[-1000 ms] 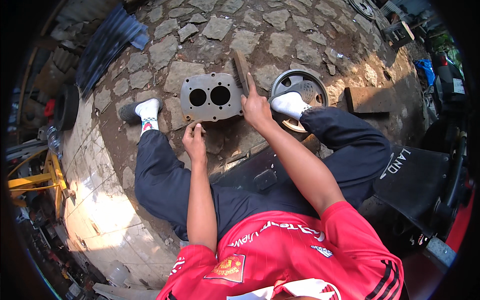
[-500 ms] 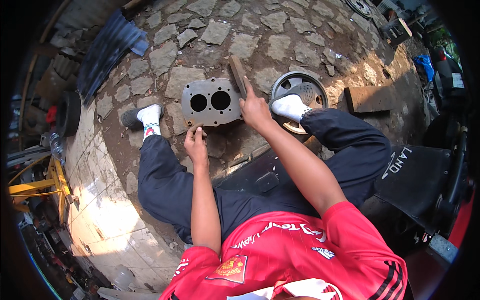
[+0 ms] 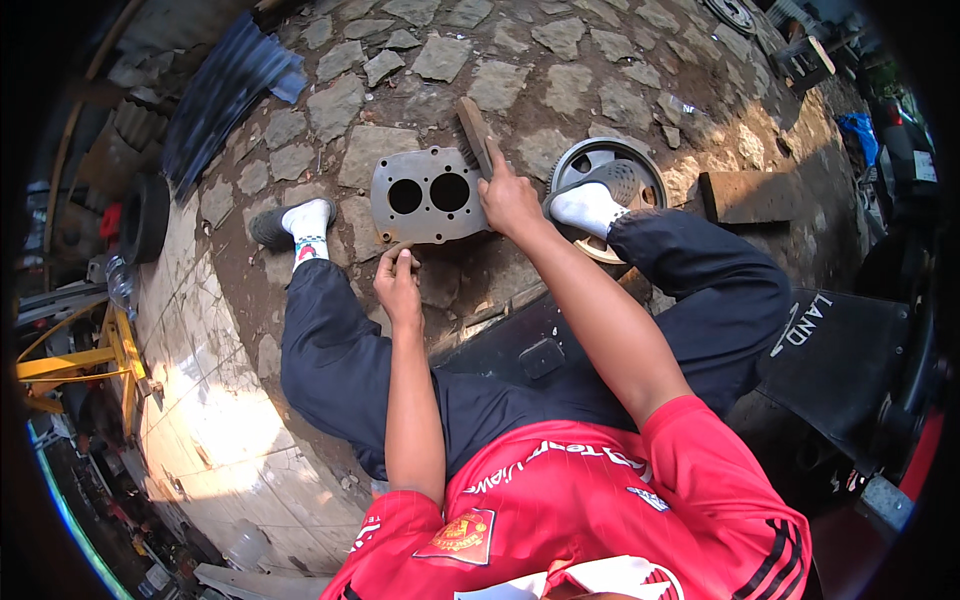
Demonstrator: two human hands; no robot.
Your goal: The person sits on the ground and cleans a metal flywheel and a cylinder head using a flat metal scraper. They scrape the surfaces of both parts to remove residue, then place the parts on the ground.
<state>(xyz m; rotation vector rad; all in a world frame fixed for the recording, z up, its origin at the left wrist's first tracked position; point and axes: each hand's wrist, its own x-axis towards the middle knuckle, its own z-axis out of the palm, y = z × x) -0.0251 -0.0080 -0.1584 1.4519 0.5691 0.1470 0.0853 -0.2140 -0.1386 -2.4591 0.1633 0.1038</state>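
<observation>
A grey metal cylinder block with two round bores stands between my feet, its flat face up. My right hand is closed around a wooden-backed wire brush. The brush's dark bristles point left and lie at the block's right end; whether they touch it I cannot tell. My left hand grips the block's near-left edge, thumb on top and the other fingers partly hidden.
A toothed flywheel lies under my right foot. Right of it rests a wooden block. Uneven paving stones surround the work. At left are a bent corrugated sheet, a tyre and a yellow metal frame.
The whole view has shifted slightly, so things appear a little farther right. Both hands keep their holds, with the brush still at the block's right end.
</observation>
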